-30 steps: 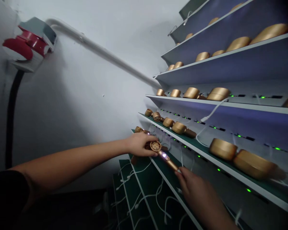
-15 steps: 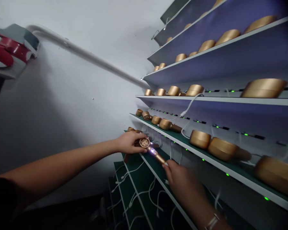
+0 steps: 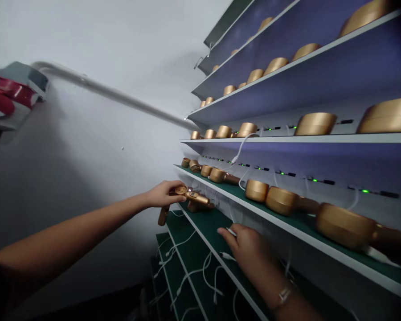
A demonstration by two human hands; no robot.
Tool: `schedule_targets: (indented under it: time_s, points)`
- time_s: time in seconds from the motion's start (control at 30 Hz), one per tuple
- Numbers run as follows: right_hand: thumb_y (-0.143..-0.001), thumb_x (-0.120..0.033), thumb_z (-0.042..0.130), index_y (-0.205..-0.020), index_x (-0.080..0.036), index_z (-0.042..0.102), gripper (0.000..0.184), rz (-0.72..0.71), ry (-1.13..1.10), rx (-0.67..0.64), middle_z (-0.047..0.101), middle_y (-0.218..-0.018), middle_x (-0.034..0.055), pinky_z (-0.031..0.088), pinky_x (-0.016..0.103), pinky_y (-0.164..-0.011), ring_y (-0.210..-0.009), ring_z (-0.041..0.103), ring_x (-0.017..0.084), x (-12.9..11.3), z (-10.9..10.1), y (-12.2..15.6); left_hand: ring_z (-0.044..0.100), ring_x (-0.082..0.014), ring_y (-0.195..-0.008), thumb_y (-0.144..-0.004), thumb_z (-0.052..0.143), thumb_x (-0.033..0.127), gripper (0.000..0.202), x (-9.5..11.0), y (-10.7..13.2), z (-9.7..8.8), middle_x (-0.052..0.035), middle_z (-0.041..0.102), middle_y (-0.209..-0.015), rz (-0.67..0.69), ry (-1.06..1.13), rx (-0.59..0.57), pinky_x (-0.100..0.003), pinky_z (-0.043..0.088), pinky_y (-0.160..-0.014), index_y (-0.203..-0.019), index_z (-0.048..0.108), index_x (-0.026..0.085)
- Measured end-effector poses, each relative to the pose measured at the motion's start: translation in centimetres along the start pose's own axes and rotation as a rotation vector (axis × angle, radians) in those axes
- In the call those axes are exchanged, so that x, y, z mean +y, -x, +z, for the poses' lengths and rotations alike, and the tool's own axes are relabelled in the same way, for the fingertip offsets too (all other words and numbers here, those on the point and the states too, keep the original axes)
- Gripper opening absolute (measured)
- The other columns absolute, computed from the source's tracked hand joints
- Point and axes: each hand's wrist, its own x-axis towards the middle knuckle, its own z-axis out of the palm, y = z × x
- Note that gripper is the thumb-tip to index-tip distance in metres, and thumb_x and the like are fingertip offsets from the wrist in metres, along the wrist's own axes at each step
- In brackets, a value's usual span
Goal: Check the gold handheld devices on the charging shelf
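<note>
Your left hand (image 3: 163, 195) is closed around a gold dryer (image 3: 192, 197) at the green shelf's white front edge (image 3: 203, 238), with open room along the wall (image 3: 87, 147) to its left. Your half-curled right hand (image 3: 245, 249) rests just beside a white cable plug (image 3: 231, 232); I can't tell whether it's gripped.

No text, label, brand or number is legible in the head view. The gold casings (image 3: 316, 124) show no readable marking. The dark strips (image 3: 389, 194) beside the green lights (image 3: 365, 191) on the shelf backs (image 3: 334, 165) are too small to tell whether they carry any print.
</note>
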Motion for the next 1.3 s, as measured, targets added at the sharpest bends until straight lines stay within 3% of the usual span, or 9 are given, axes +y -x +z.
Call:
schedule_targets:
  time_s: [0.13, 0.23, 0.37, 0.47, 0.57, 0.7, 1.03, 1.17, 1.3]
  points:
    - [-0.094, -0.063, 0.038, -0.116, -0.024, 0.054, 0.048, 0.034, -0.148, 0.022, 0.068, -0.104, 0.0094, 0.044, 0.041, -0.08, -0.098, 0.065, 0.031, -0.2, 0.1, 0.1, 0.058, -0.0161, -0.073, -0.084, 0.063, 0.055, 0.059, 0.0, 0.6, 0.2, -0.0042, 0.063, -0.093, -0.104, 0.166, -0.033, -0.029, 0.049, -0.066, -0.129, 0.055, 0.018]
    - [-0.094, -0.064, 0.028, -0.111, -0.023, 0.054, 0.051, 0.022, -0.197, 0.094, 0.063, -0.113, 0.0116, 0.044, 0.045, -0.092, -0.109, 0.06, 0.032, 0.1, 0.4, -0.2, 0.06, -0.0169, -0.077, -0.081, 0.067, 0.056, 0.064, 0.7, 0.4, 2.1, -0.0059, 0.064, -0.102, -0.176, 0.256, -0.047, -0.029, 0.051, -0.067, -0.133, 0.054, 0.022]
    - [-0.093, -0.065, 0.019, -0.104, -0.024, 0.054, 0.055, 0.115, -0.201, 0.017, 0.061, -0.115, 0.0124, 0.043, 0.048, -0.091, -0.104, 0.06, 0.032, 0.9, 0.7, -1.0, 0.063, -0.0206, -0.084, -0.078, 0.07, 0.056, 0.062, 1.6, -1.2, 4.7, -0.0073, 0.067, -0.104, -0.274, 0.344, -0.085, -0.03, 0.052, -0.071, -0.129, 0.059, 0.023]
    - [-0.094, -0.062, 0.018, -0.099, -0.022, 0.055, 0.055, 0.143, -0.195, -0.005, 0.061, -0.112, 0.0134, 0.043, 0.047, -0.091, -0.104, 0.059, 0.032, 1.3, 0.8, -1.4, 0.063, -0.0216, -0.085, -0.074, 0.075, 0.054, 0.054, 1.8, -2.6, 5.5, -0.0066, 0.068, -0.099, -0.334, 0.366, -0.109, -0.031, 0.052, -0.073, -0.116, 0.066, 0.021]
    - [-0.094, -0.063, 0.015, -0.098, -0.022, 0.057, 0.059, 0.18, -0.237, -0.044, 0.062, -0.112, 0.015, 0.043, 0.048, -0.093, -0.109, 0.058, 0.034, 1.5, 0.7, -1.6, 0.062, -0.0203, -0.082, -0.072, 0.077, 0.05, 0.043, 2.0, -3.4, 5.6, -0.0038, 0.066, -0.091, -0.365, 0.398, -0.17, -0.03, 0.052, -0.07, -0.102, 0.067, 0.02]
    - [-0.095, -0.061, 0.015, -0.098, -0.021, 0.06, 0.06, 0.162, -0.259, -0.012, 0.064, -0.11, 0.0164, 0.044, 0.047, -0.092, -0.11, 0.059, 0.034, 1.5, 0.8, -1.5, 0.062, -0.0198, -0.078, -0.072, 0.076, 0.047, 0.041, 2.5, -3.8, 5.6, -0.0023, 0.065, -0.087, -0.396, 0.448, -0.309, -0.028, 0.051, -0.061, -0.101, 0.065, 0.021]
    - [-0.096, -0.06, 0.017, -0.087, -0.021, 0.061, 0.059, 0.175, -0.239, -0.035, 0.067, -0.097, 0.0144, 0.044, 0.045, -0.083, -0.096, 0.062, 0.033, 1.3, 0.3, -1.3, 0.064, -0.0212, -0.075, -0.057, 0.085, 0.041, 0.042, 2.9, -5.8, 5.6, -0.0045, 0.071, -0.087, -0.467, 0.296, -0.47, -0.031, 0.054, -0.06, -0.09, 0.072, 0.019]
    - [-0.096, -0.058, 0.018, -0.086, -0.021, 0.061, 0.058, 0.186, -0.242, -0.024, 0.067, -0.101, 0.0154, 0.043, 0.044, -0.085, -0.099, 0.062, 0.033, 1.2, 0.1, -1.2, 0.064, -0.0196, -0.074, -0.057, 0.085, 0.04, 0.042, 3.1, -4.8, 5.3, -0.0021, 0.069, -0.083, -0.415, 0.307, -0.469, -0.032, 0.055, -0.064, -0.092, 0.071, 0.019]
    - [-0.098, -0.055, 0.017, -0.085, -0.02, 0.06, 0.057, 0.156, -0.207, 0.024, 0.068, -0.102, 0.0147, 0.044, 0.044, -0.087, -0.1, 0.063, 0.032, 1.5, 0.2, -1.3, 0.063, -0.0184, -0.081, -0.064, 0.083, 0.041, 0.042, 3.2, -2.4, 3.6, -0.0017, 0.069, -0.087, -0.302, 0.273, -0.383, -0.032, 0.053, -0.076, -0.097, 0.071, 0.02]
